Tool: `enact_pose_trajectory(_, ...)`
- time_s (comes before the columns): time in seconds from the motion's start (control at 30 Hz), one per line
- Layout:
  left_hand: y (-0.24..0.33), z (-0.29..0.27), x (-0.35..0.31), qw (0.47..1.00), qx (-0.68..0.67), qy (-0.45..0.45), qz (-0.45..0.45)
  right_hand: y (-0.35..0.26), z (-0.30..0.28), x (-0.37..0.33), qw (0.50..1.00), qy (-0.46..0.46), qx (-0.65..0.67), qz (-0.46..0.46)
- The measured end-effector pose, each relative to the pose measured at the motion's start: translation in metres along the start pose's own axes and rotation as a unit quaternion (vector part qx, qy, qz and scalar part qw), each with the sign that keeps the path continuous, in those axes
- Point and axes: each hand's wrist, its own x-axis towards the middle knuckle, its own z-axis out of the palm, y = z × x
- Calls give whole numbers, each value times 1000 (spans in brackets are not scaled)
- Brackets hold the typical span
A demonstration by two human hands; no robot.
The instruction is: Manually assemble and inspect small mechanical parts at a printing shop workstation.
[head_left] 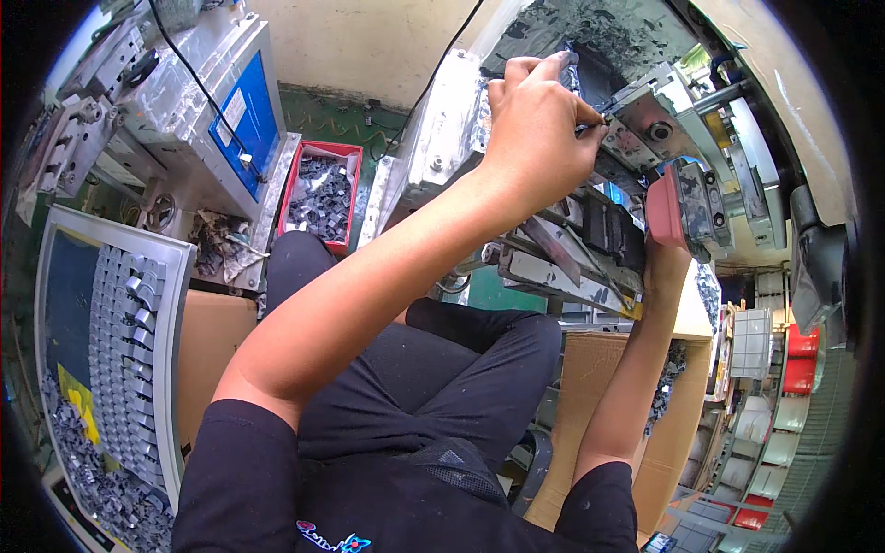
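Either side of a seated worker's black-trousered legs (502,378) stand a grey-rimmed tray (180,323) of small metal parts, left, and an open brown cardboard box (590,369), right. The right hand (666,258) rises behind a rounded salmon-pink block (664,207); its hidden fingers leave its grip unknown. Ahead, the left hand (544,120) arches over a silver, black-smeared machine (433,138), fingers curled, thumb bent; whether they pinch anything cannot be told. A grey steel plate with a round bore (634,118) sits just right of that thumb, long axis apparently slanting up and rightward, the left hand nearer. Beyond stands a red parts bin (341,247).
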Motion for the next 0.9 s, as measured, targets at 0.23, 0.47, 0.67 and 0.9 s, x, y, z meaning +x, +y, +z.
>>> enact_pose_trajectory(0.23, 4, 0, 0, 1000, -9, 18, 12, 3, -4, 3, 992, -9, -101, -81)
enact_pose_trajectory(0.47, 4, -4, 1, 999, 32, -4, 0, -21, 9, -5, 992, 17, 99, 70)
enact_pose_trajectory(0.67, 7, -4, -1, 998, 60, 12, 10, -27, 14, -2, 995, -1, 80, 53)
enact_pose_trajectory(0.9, 9, -4, 0, 996, 85, 20, 35, -24, 12, 8, 996, -45, 74, -19)
